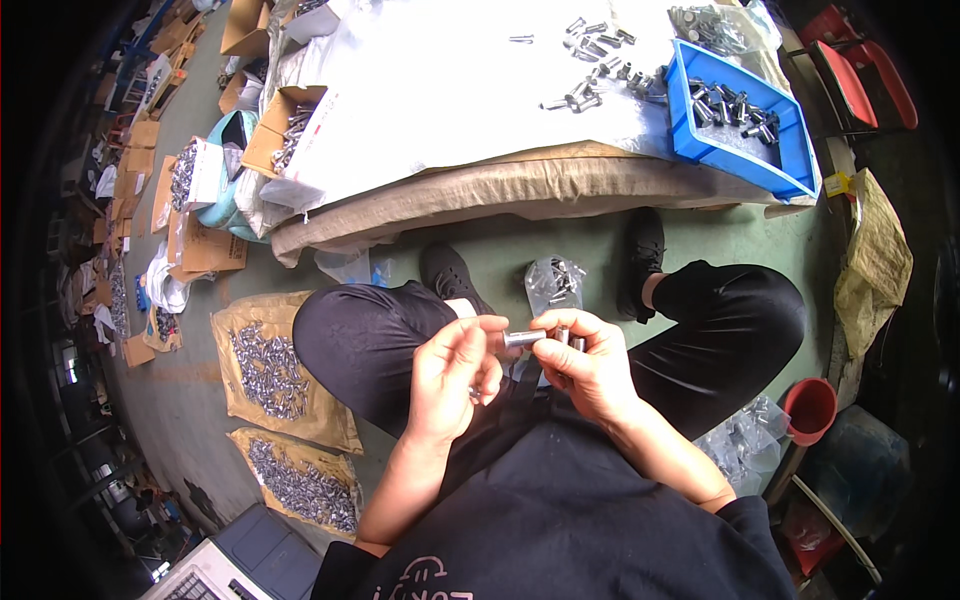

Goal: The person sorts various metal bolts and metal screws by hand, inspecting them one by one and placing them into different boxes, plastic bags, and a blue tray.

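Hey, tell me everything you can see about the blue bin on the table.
The blue bin is a shallow, open-topped rectangular box that looks like plastic, with a raised rim. It stands upright but askew on the white sheet at the right end of the table, its nearest corner close to the front edge. Inside, loose dark and silvery metal parts lie jumbled, leaving some greyish floor showing. Neither the left hand nor the right hand touches it.

Bright centre, dark warped edges.
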The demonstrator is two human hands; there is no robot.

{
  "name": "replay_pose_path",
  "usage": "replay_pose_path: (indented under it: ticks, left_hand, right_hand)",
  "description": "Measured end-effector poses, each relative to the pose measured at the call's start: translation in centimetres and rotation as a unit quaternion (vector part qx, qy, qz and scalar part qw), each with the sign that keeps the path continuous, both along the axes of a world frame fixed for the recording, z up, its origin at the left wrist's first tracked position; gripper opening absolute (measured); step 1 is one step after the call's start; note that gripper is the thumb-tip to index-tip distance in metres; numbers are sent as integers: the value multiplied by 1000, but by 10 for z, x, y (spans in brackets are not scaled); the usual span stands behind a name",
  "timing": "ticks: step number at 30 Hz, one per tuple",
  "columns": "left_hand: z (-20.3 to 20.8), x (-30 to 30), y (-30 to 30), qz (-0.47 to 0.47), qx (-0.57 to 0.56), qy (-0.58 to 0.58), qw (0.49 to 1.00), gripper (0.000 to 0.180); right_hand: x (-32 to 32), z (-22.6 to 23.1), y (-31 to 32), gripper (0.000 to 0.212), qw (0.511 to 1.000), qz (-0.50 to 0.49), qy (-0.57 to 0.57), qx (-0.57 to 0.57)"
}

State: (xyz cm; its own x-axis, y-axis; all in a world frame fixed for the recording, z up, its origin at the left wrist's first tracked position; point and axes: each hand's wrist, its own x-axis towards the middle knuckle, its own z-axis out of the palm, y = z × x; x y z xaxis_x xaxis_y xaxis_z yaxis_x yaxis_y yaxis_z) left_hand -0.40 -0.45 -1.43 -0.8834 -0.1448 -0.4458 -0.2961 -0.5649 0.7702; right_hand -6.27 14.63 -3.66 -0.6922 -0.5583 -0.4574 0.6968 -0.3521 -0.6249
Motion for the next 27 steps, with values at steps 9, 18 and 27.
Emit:
replay_pose_path:
  ticks: [9, 18, 27]
  left_hand:
    - [5, -1, 4, 16, -54, -17, 998, 25]
    - [4, 1, 4, 7, -77, 42, 996, 26]
    - [7, -1, 6, 7, -93, 4, 996, 23]
  right_hand:
    - [5, 4, -3, 21, 989, -26, 131, 68]
    - [5, 6, -3, 22, 991, -35, 115, 64]
    - [8, 4, -1, 20, 988, -14, 137, 75]
